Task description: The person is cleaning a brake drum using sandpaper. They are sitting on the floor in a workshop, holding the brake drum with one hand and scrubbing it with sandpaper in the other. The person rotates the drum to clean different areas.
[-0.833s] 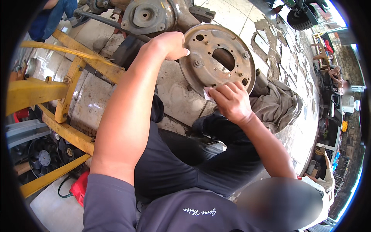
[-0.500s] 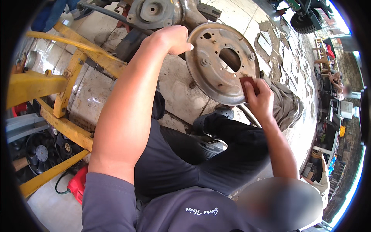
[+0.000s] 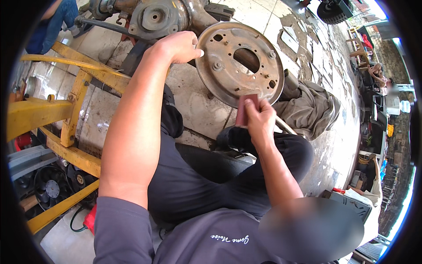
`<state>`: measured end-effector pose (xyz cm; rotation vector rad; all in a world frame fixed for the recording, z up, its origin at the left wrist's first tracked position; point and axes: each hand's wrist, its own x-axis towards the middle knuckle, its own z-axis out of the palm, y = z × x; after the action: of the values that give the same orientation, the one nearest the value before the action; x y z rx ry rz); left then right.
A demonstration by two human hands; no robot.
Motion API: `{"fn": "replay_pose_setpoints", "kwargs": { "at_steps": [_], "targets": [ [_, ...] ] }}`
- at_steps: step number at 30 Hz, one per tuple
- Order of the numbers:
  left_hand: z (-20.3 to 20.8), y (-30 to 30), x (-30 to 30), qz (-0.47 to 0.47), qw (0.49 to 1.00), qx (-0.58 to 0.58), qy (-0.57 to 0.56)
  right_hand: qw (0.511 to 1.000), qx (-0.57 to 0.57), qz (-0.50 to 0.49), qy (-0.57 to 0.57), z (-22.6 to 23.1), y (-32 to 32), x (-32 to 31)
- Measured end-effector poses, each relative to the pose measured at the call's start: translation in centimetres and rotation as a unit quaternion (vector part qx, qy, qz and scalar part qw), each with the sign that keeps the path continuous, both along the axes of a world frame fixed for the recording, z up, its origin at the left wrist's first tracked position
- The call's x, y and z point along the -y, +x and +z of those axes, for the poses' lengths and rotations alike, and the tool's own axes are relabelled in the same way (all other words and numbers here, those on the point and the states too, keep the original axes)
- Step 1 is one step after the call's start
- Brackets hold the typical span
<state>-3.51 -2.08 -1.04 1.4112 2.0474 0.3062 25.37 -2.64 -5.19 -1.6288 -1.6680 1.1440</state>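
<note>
In front of me a round, rust-stained brake backing plate (image 3: 211,83) stands tilted, with a large centre hole and several smaller holes and studs. My left hand (image 3: 179,47) is closed at its left edge, the thumb against the rim. Between the thumb and fingers of my right hand (image 3: 262,121) is a folded piece of reddish-brown sandpaper (image 3: 246,110), at the plate's lower rim. Behind the plate, a rusty axle housing (image 3: 200,17) runs to a round metal flange (image 3: 154,18).
A yellow steel frame (image 3: 39,108) stands on the left, with cooling fans (image 3: 50,188) and a red container (image 3: 90,219) below. Brownish cloth (image 3: 307,108) lies right of the plate. Another person's jeans (image 3: 55,26) show at upper left. Broken tiles (image 3: 323,61) cover floor at right.
My right hand has moved the sandpaper from the plate's lower right edge leftward along the rim to its bottom. My left hand stays at the left edge; the whole view has shifted slightly.
</note>
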Motion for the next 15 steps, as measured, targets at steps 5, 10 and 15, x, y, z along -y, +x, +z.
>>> {"fn": "replay_pose_setpoints", "kwargs": {
  "at_steps": [5, 10, 15],
  "targets": [
    [0.3, 0.5, -0.2, -0.015, 1.0, -0.001, -0.003, 0.995, -0.071, -0.066, 0.023, -1.8, -1.3, -2.0],
    [-1.6, -0.5, -0.2, -0.004, 1.0, 0.019, 0.0, 1.0, -0.005, -0.022, 0.005, -1.4, -1.4, 0.2],
    [-1.8, 0.0, -0.9, -0.012, 0.999, 0.03, 0.004, 0.986, -0.146, -0.076, -0.004, -1.6, -0.4, -2.3]
  ]
}}
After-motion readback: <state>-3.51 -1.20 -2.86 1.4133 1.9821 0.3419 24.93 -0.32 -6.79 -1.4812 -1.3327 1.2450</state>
